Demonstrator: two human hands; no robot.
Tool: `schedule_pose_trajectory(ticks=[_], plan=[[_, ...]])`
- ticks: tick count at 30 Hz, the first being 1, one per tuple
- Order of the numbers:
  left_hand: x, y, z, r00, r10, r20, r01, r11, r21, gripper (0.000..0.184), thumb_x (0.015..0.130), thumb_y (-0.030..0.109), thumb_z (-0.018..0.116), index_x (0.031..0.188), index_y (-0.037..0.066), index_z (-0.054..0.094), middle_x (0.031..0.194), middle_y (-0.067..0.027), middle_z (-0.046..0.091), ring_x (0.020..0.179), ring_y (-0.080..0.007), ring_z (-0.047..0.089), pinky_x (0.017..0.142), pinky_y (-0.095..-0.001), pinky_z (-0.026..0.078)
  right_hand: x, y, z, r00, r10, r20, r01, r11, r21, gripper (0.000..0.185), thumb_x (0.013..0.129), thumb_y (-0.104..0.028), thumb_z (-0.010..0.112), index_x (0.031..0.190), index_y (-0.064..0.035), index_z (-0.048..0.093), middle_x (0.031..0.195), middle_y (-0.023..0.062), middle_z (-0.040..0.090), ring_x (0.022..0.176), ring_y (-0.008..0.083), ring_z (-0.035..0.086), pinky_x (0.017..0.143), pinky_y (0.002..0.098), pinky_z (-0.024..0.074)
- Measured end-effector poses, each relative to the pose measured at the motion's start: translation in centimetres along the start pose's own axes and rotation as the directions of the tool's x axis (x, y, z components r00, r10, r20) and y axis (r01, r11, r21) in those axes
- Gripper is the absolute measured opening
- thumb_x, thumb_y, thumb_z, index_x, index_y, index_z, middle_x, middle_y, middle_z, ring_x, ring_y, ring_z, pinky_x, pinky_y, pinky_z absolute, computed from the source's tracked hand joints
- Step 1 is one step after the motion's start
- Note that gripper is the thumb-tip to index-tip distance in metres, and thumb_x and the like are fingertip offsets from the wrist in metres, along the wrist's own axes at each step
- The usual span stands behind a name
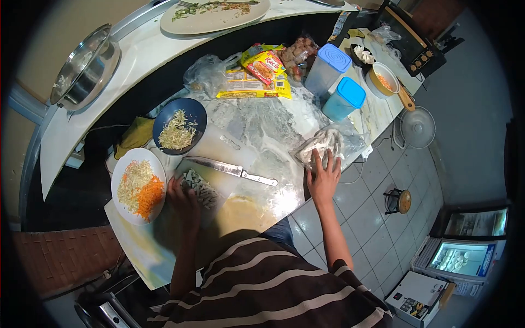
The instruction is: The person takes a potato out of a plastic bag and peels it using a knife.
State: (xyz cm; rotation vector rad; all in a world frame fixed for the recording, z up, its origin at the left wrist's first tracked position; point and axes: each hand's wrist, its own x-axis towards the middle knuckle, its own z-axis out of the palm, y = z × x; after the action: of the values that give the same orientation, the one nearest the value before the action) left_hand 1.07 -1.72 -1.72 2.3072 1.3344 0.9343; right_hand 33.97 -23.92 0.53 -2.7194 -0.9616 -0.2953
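My left hand point(183, 195) lies in shadow at the left edge of a pile of chopped greyish-white pieces point(201, 188) on a pale cutting board point(221, 146). Its fingers look extended against the pile, holding nothing I can see. A kitchen knife point(232, 168) with a white handle rests across the board, blade to the left. My right hand point(325, 174) is spread over a clear plastic bag point(320, 143) with whitish contents, fingertips touching it. Left of the board are a white plate point(116, 188) of shredded carrot and pale shreds, and a dark bowl point(158, 123) of bean sprouts.
Seasoning packets point(254, 87), a blue-lidded container point(345, 98) and a taller lidded container point(324, 74) stand at the back. A steel pot point(90, 71) and large plate point(216, 23) sit on the raised ledge. A stool point(403, 201) stands on the tiled floor.
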Motion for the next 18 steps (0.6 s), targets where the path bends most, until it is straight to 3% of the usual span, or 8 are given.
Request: schedule_pose_trajectory(ticks=[4,12,18], plan=[[0.1,0.3,-0.2,1.0,0.005,0.006,-0.005,1.0,0.002,0.057,0.103,0.046,0.04,0.136,0.0,0.048,0.142,-0.0265,0.042,0.132,-0.0444,0.042,0.111,-0.0551,0.032,1.0,3.1,-0.7,0.997,-0.058,0.044,0.058,0.998,0.005,0.073,0.084,-0.028,0.074,0.15,-0.0333,0.043,0.155,0.0119,0.037,0.138,0.0496,0.033,0.111,0.0589,0.0333],[0.2,0.4,-0.3,1.0,0.019,0.018,-0.019,1.0,-0.005,0.05,0.102,0.037,0.043,0.135,-0.001,0.048,0.142,-0.0264,0.042,0.132,-0.0442,0.042,0.111,-0.0541,0.034,4.5,7.3,-0.3,0.999,-0.039,-0.019,0.039,0.999,-0.014,0.069,0.086,-0.027,0.074,0.149,-0.0326,0.046,0.154,0.0109,0.038,0.136,0.0476,0.038,0.111,0.0567,0.0362],[0.3,0.6,-0.4,1.0,0.026,0.012,-0.026,1.0,-0.001,0.052,0.101,0.037,0.044,0.135,-0.001,0.048,0.142,-0.0259,0.042,0.132,-0.0436,0.042,0.111,-0.0535,0.034,7.1,10.6,0.2,0.991,-0.135,-0.025,0.136,0.99,0.04,0.072,0.082,-0.025,0.078,0.147,-0.0347,0.047,0.153,0.0077,0.041,0.136,0.0467,0.038,0.109,0.0566,0.0377]])
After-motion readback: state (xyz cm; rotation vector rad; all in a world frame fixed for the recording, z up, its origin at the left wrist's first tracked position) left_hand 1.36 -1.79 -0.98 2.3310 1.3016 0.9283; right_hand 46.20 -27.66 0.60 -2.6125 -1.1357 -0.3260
